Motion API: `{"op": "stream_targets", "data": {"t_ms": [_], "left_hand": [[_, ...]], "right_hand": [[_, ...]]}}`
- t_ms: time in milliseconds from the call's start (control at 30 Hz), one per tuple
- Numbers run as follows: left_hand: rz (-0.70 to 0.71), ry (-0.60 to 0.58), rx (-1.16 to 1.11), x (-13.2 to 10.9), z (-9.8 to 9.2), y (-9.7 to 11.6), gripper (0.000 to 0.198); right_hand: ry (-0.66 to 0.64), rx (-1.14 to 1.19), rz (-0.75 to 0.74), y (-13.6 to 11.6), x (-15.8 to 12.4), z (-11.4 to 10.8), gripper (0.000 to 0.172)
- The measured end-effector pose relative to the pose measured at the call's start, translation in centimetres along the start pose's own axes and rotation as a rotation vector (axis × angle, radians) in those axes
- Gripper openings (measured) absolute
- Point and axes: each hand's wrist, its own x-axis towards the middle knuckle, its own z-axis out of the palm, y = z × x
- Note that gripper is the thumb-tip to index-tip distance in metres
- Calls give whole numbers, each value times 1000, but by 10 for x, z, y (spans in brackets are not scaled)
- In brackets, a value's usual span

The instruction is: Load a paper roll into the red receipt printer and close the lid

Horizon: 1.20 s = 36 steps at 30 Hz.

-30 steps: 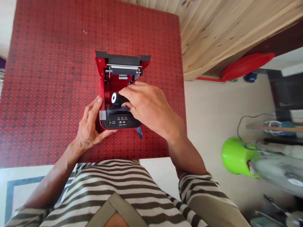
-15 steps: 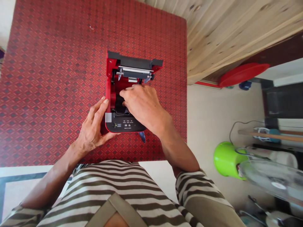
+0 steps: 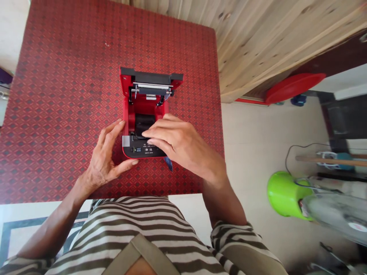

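A small red and black printer (image 3: 146,152) stands on the table with its lid (image 3: 153,79) raised, showing a roller (image 3: 151,91) under it. Inside the red bay lies a black, roll-like piece (image 3: 144,123); its exact kind is unclear. My left hand (image 3: 104,152) braces the printer's near left corner, fingers along the side and thumb at the front. Over the bay's near right edge is my right hand (image 3: 174,139), fingers stretched out, with a small gap between thumb and forefinger and nothing visible between them. A dark blue scrap (image 3: 168,164) pokes out by the printer's front.
The table (image 3: 71,76) has a red patterned cover and meets a wooden plank surface (image 3: 258,34) at the right. Farther right on the floor are a green bucket (image 3: 282,193), a blurred fan (image 3: 335,214) and a red round object (image 3: 295,88).
My right hand has come out of the bay toward the near edge, its fingers straightening and uncovering the black piece. My left thumb has eased slightly off the printer's front. The whole view has shifted.
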Motion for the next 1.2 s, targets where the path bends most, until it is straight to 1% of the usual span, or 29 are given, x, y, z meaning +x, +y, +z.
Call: {"op": "stream_targets", "data": {"t_ms": [100, 233, 333, 400, 467, 533, 567, 600, 667, 700, 733, 767, 867, 900, 1000, 1067, 1133, 1200], "left_hand": [[6, 7, 9, 9, -16, 6, 93], [58, 68, -21, 32, -31, 10, 84], [94, 143, 18, 55, -38, 12, 79], [133, 214, 69, 73, -42, 14, 73], [198, 297, 130, 91, -45, 16, 64], [262, 333, 202, 108, -47, 17, 57], [299, 317, 232, 116, -48, 17, 60], [273, 259, 252, 122, -48, 16, 63], [221, 106, 249, 130, -46, 15, 76], [184, 37, 234, 132, -45, 15, 79], [170, -7, 214, 130, -44, 15, 79], [165, -27, 192, 127, -44, 15, 76], [263, 11, 149, 104, -41, 18, 59], [298, 15, 149, 94, -40, 19, 57], [358, -5, 187, 65, -34, 21, 62], [381, -14, 239, 50, -28, 21, 70], [393, -9, 291, 42, -22, 20, 78], [413, 4, 327, 39, -18, 21, 82]], "right_hand": [[72, 14, -12, 1, -1, 10, 21], [167, 58, 15, 2, -4, 17, 20], [229, 80, 27, 3, -5, 22, 21], [261, 65, 38, 3, -5, 26, 22], [286, 25, 56, 1, -4, 29, 22], [311, -32, 61, -5, -5, 31, 23], [322, -67, 54, -8, -6, 31, 24], [334, -108, 46, -13, -8, 32, 26], [365, -204, 25, -21, -13, 34, 30], [389, -250, 17, -25, -15, 36, 30], [420, -290, 7, -28, -18, 39, 29], [455, -320, -5, -30, -21, 42, 28], [532, -359, -28, -32, -27, 52, 25], [543, -365, -28, -31, -28, 54, 24], [550, -377, -17, -29, -30, 60, 20], [564, -381, -18, -28, -29, 61, 19], [589, -388, -24, -27, -28, 61, 20], [611, -394, -32, -26, -27, 61, 18]]}}
